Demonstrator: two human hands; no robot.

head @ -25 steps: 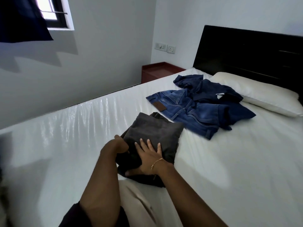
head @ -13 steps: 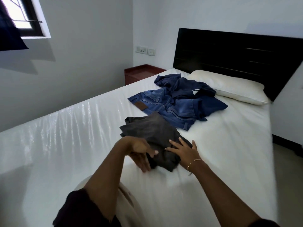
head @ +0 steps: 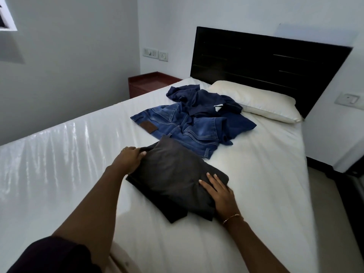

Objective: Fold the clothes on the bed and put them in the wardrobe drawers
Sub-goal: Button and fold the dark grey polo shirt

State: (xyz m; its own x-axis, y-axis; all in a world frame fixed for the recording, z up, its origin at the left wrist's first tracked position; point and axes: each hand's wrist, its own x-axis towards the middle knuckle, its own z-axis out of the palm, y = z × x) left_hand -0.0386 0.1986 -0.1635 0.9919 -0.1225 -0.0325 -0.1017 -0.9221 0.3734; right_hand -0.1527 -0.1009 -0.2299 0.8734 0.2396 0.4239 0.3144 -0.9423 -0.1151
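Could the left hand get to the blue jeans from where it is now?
Probably yes. The left hand grips the far corner of the folded grey garment, and the blue jeans lie just beyond on the bed, with nothing between. It would have to let go first.

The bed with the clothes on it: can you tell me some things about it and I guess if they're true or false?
1. The right hand lies flat on the dark grey garment. True.
2. The blue jeans are neatly folded. False: they lie rumpled.
3. The left hand grips the grey garment's edge. True.
4. The pillow sits on the jeans. False: it lies beside the clothes, by the headboard.
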